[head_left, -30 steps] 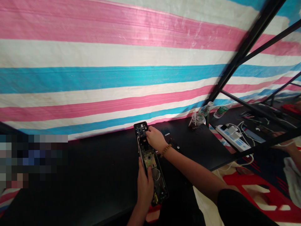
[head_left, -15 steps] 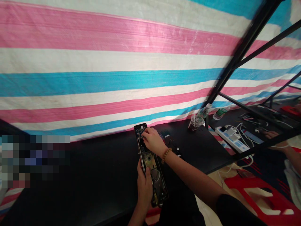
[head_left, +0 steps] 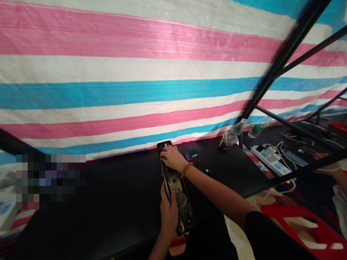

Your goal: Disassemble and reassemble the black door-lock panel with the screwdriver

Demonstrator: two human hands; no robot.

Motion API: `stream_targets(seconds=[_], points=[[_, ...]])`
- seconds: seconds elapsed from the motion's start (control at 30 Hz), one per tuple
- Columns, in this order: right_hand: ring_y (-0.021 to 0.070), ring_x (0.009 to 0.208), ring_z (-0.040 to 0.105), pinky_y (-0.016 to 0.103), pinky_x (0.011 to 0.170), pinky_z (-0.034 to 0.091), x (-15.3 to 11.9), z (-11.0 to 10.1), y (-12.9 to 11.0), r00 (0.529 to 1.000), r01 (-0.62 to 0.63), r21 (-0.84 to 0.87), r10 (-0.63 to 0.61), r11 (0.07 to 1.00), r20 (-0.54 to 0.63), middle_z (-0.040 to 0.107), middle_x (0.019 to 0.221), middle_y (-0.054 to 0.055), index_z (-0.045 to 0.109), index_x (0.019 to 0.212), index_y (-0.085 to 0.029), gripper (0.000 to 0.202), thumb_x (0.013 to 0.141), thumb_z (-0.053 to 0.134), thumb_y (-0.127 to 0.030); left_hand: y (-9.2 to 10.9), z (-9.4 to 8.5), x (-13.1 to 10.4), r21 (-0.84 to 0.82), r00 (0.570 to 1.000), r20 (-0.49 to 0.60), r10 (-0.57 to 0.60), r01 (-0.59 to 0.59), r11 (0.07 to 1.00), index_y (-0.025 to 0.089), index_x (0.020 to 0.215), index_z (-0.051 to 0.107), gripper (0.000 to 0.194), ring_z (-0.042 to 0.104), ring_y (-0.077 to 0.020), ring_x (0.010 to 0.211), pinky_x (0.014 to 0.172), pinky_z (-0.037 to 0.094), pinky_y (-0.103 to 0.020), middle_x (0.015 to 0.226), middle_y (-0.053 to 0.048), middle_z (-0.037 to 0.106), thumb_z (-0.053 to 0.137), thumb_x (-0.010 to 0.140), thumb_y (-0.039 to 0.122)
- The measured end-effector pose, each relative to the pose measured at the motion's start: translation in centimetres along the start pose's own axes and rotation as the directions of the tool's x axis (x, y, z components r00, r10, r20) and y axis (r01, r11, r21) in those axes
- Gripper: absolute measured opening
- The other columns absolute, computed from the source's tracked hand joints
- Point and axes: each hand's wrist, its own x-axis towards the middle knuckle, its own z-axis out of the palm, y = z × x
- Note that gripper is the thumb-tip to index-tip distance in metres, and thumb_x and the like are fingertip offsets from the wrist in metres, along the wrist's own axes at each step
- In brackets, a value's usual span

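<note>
A long, narrow black electronic device lies opened up, its circuit board, metal plate and loose wires exposed. It extends from the black table over the near edge, tilted toward me. My left hand is wrapped around its lower left side, thumb on top. Over the far end, my right hand is bent down onto the circuit board with its fingers drawn together. Whatever those fingertips hold, if anything, is hidden. Just right of the device lie a purple cylinder and a small dark board.
A plastic cup with dark liquid and a clear bottle stand at the table's back right. Beyond the black metal frame are a white power strip with cables and another person's arm. A red stool stands lower right.
My right hand has shifted slightly left across the device's far end and covers more of the board. The left hand keeps its hold. The whole view has moved a little.
</note>
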Motion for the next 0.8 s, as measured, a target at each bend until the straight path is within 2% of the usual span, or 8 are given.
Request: stream_targets(seconds=[0.23,0.4,0.6,0.8], points=[[0.0241,0.102,0.052,0.039,0.092,0.036,0.3,0.1,0.1,0.998,0.061,-0.089,-0.063,0.994,-0.019,0.064,0.101,0.008,0.072,0.090,-0.017,0.016,0.095,0.058,-0.021,-0.2,0.0,0.0,-0.055,1.000,-0.005,-0.017,0.016,0.998,0.020,0.151,0.034,0.060,0.061,-0.0247,0.126,0.105,0.048,-0.038,0.140,-0.015,0.060,0.042,0.100,0.049],[0.0241,0.102,0.053,0.039,0.093,0.037,0.5,0.0,0.3,0.998,0.067,-0.050,-0.065,0.997,0.024,0.064,0.101,0.008,0.073,0.091,-0.017,0.014,0.094,0.060,-0.021,-0.4,0.1,0.0,-0.079,1.000,-0.001,-0.015,0.015,0.997,0.020,0.151,0.034,0.059,0.060,-0.0241,0.127,0.107,0.046,-0.038,0.140,-0.014,0.060,0.042,0.100,0.048],[0.0242,0.103,0.055,0.039,0.093,0.038,0.3,-0.2,-0.1,0.999,-0.009,-0.012,0.010,1.000,0.042,0.066,0.103,0.008,0.073,0.094,-0.019,0.017,0.095,0.056,-0.021,-0.4,0.1,0.0,-0.060,1.000,0.007,-0.024,0.024,0.998,0.019,0.152,0.033,0.061,0.059,-0.0239,0.129,0.108,0.046,-0.038,0.142,-0.014,0.059,0.041,0.100,0.050],[0.0264,0.104,0.055,0.041,0.093,0.039,0.4,0.0,-1.3,0.994,-0.108,-0.017,0.108,0.994,0.034,0.067,0.106,0.010,0.073,0.092,-0.019,0.016,0.092,0.057,-0.019,-0.4,0.0,-0.2,-0.001,0.999,0.037,-0.011,0.011,1.000,0.020,0.156,0.027,0.065,0.047,-0.0256,0.140,0.116,0.037,-0.042,0.153,-0.015,0.047,0.040,0.100,0.051]])
